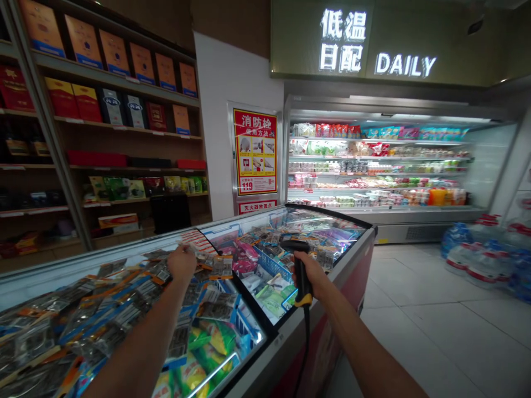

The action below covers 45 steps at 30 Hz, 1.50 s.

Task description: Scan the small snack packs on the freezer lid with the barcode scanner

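My right hand [315,275] is wrapped round the grip of a black and yellow barcode scanner [303,282]. Its head points left over the chest freezer [344,271], and a cable hangs from the handle. My left hand [182,265] is closed above the packets on the freezer's left part; what its fingers hold, if anything, is hidden. Just beyond it lies a red-and-white striped piece [197,241]. Small dark packets with orange and blue edges [136,298] spread thickly around my left forearm. One such packet [222,266] lies right of that hand, near the dark divider.
Under the glass are green and yellow bags [211,342] and a blue basket [271,265]. Shelves of boxes [161,116] stand at left. A lit open fridge [381,213] stands at the back; bundled water bottles [481,265] sit on the floor at right.
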### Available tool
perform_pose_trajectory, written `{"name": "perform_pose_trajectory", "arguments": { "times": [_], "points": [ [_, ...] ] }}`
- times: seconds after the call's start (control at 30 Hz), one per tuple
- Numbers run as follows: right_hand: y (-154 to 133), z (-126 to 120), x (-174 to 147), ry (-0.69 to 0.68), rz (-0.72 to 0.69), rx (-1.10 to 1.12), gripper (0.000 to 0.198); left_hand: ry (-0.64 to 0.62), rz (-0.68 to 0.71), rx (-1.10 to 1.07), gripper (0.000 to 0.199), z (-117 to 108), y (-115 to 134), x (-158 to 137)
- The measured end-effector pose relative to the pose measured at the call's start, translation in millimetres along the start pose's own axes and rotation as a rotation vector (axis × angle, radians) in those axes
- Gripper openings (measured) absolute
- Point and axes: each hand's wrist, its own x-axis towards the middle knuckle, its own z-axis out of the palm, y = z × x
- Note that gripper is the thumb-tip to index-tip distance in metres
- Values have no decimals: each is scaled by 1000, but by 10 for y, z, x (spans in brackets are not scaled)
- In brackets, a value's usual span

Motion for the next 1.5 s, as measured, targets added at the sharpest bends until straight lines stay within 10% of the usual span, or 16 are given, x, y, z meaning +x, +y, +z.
{"name": "perform_pose_trajectory", "arguments": {
  "times": [0.3, 0.73, 1.0, 1.27, 1.5],
  "points": [
    [-57, -251, 13, 60, -41, 8, 23, 240, 65, 117, 36, -82, 222, -194],
    [-37, -634, 24, 212, -80, 4, 23, -557, 453, 155, 52, 1285, 1178, -1674],
    [-24, -734, 36, 230, -77, -11, 25, -675, 745, 206, 40, 1383, 1220, -1746],
    [-3, -638, -5, 187, -56, 16, 24, -806, 637, 98, 44, 1325, 1306, -1509],
    [-61, -447, -141, 56, 21, 75, 23, -741, 175, -301, 26, 1302, 1106, -1178]
  ]
}}
